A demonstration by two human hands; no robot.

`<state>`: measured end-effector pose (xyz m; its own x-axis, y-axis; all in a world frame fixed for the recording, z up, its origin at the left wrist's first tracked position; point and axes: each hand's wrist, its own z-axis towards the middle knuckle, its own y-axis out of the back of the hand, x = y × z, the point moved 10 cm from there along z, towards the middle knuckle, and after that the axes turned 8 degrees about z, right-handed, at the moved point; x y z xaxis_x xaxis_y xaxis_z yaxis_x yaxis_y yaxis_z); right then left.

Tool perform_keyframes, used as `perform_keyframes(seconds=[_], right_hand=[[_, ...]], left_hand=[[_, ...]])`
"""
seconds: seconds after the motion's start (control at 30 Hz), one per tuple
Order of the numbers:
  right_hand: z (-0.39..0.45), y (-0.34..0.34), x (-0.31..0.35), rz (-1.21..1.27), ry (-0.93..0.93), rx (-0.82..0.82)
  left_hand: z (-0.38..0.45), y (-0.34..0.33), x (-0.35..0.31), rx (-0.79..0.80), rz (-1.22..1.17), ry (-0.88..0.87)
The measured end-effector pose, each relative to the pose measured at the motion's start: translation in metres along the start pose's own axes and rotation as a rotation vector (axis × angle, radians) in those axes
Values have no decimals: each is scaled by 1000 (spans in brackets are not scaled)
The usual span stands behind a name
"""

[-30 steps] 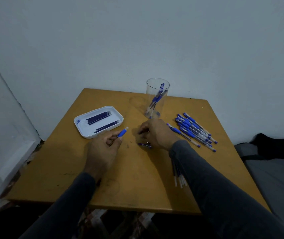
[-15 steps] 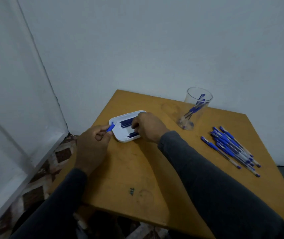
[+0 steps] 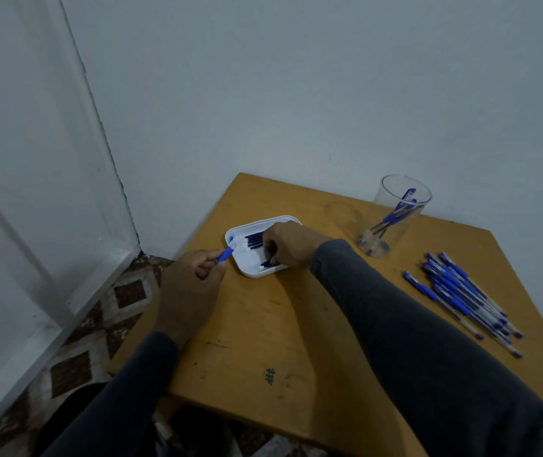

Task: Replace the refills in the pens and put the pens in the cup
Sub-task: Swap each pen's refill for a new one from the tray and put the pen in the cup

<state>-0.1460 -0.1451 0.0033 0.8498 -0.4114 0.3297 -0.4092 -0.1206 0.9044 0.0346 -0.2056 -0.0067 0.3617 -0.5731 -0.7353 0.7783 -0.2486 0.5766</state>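
Reaches deeper than before, right hand (image 3: 288, 244) into white plastic tray (image 3: 247, 230) near desk's left edge, fingers curled over dark refills (image 3: 254, 240); left hand (image 3: 191, 285) pinches blue pen piece (image 3: 224, 256) beside tray; clear plastic cup (image 3: 395, 219) at far edge.

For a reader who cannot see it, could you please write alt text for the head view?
A person's right hand reaches among dark refills in a white tray while the left hand holds a blue pen part. A clear cup and loose pens sit to the right.
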Motion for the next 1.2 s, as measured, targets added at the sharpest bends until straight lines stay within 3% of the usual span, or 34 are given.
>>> perform_keyframes(seconds=[0.33, 0.57, 0.77, 0.93, 1.2], right_hand=[[4, -4, 1, -54, 42, 43], [-16, 25, 3, 54, 117, -202], [-86, 54, -16, 373, 143, -363], [-145, 37, -66, 1052, 111, -424], [-214, 9, -129, 1255, -24, -728]], left_hand=[[-9, 5, -9, -5, 33, -1], [-12, 5, -20, -3, 32, -29], [-27, -14, -57, 39, -130, -154], [-50, -56, -87, 187, -257, -131], [-83, -104, -140, 326, -217, -204]])
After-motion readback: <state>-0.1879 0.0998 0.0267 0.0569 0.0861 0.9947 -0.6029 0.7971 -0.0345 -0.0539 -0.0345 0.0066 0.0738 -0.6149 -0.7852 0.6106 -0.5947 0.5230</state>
